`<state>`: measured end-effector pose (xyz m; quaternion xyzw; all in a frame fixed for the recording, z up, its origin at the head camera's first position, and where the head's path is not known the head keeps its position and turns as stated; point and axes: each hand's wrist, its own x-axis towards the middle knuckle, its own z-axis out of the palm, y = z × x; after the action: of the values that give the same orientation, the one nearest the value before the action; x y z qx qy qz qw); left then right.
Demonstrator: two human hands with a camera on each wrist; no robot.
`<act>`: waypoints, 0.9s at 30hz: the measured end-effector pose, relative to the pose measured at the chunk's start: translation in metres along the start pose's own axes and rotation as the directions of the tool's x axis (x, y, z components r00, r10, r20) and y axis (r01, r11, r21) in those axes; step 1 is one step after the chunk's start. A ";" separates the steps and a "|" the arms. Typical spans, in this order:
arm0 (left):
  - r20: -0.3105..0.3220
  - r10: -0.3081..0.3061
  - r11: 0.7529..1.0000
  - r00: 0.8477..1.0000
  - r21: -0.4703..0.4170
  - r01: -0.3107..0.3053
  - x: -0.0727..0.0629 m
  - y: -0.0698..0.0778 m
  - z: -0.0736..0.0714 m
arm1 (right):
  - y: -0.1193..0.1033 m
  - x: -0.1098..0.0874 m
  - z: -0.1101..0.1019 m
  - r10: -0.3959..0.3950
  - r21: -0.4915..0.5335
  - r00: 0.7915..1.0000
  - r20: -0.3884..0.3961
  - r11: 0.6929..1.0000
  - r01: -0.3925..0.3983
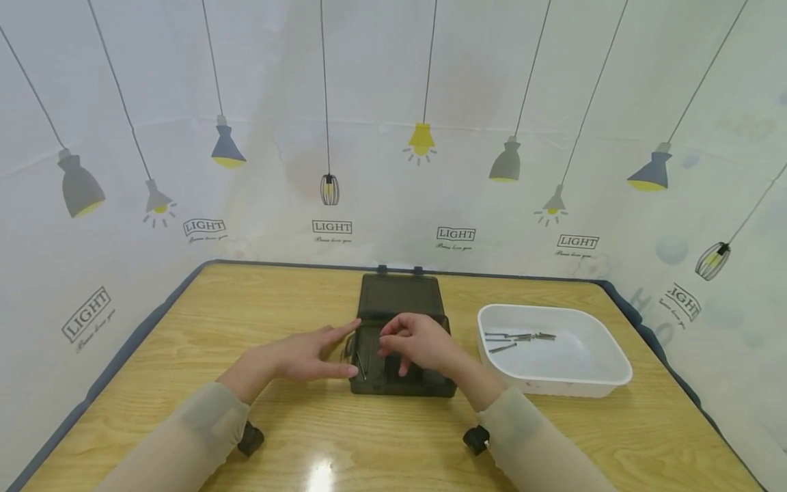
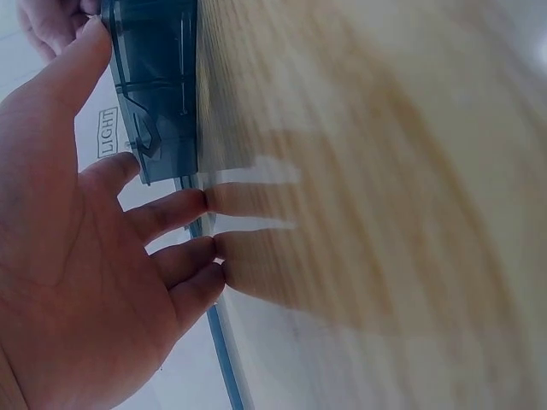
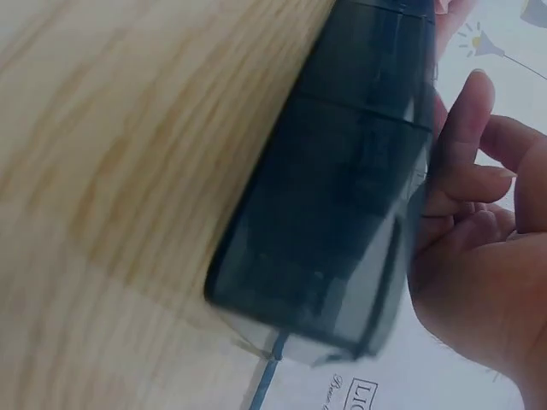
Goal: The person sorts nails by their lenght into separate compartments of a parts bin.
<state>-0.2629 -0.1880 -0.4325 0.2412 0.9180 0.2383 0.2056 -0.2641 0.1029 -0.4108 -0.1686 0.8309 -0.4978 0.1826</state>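
A dark translucent plastic box (image 1: 402,387) lies on the table with its lid (image 1: 399,294) folded back to the far side. My left hand (image 1: 301,354) is spread at the box's left side, thumb at the near left corner and index finger at the far left. In the left wrist view, the other fingertips touch the tabletop. Over the box hovers my right hand (image 1: 421,342), its fingers bent and thumb close to the index finger; I cannot tell whether they pinch anything. A thin metal nail (image 1: 363,369) lies in the left compartment.
To the right of the box stands a white plastic tray (image 1: 605,372) with several metal nails (image 1: 522,337) in it. The wooden table (image 1: 295,437) ends at a dark blue edge, with a lamp-printed sheet (image 1: 381,205) rising behind it.
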 end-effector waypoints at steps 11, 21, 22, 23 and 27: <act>-0.060 0.057 0.996 0.997 0.066 -0.053 0.002 0.003 -0.004 | -0.002 -0.034 -0.046 -0.041 0.045 0.999 -0.021 0.998 0.042; -0.021 0.117 0.988 0.993 -0.096 -0.119 0.008 0.003 -0.007 | 0.010 -0.069 -0.102 -0.006 -0.013 0.990 -0.139 1.000 0.004; -0.014 0.116 0.987 0.993 -0.114 -0.117 0.009 0.003 -0.008 | 0.012 -0.071 -0.109 0.008 -0.019 0.988 -0.155 1.000 -0.011; -0.007 0.111 0.986 0.994 -0.126 -0.111 0.009 0.003 -0.008 | 0.015 -0.074 -0.115 0.026 -0.023 0.985 -0.170 0.999 -0.030; 0.006 0.105 0.980 0.994 -0.169 -0.103 0.010 0.002 -0.008 | 0.030 -0.080 -0.139 0.061 -0.043 0.978 -0.200 0.997 -0.070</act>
<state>-0.2744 -0.1838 -0.4282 0.2723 0.8792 0.3238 0.2192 -0.2622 0.2603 -0.3656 -0.0950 0.8622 -0.4852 0.1108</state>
